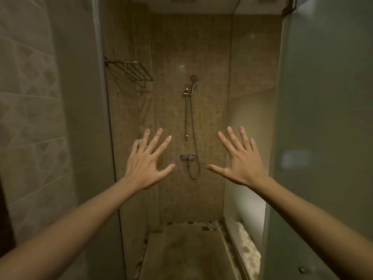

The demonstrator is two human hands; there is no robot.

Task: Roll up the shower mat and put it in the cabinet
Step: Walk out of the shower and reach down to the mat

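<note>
A brownish shower mat (pixel 181 251) lies flat on the floor of the narrow shower stall, at the bottom centre of the head view. My left hand (pixel 145 164) and my right hand (pixel 242 160) are stretched out in front of me at chest height, palms away, fingers spread, holding nothing. Both hands are well above the mat and apart from it. No cabinet is in view.
Glass panels (pixel 323 138) flank the stall opening on both sides. A shower head on a rail (pixel 191 93) and a mixer tap (pixel 187 158) hang on the back mosaic wall. A metal wire rack (pixel 131 71) sticks out from the left wall. Pebbles (pixel 248 257) edge the floor.
</note>
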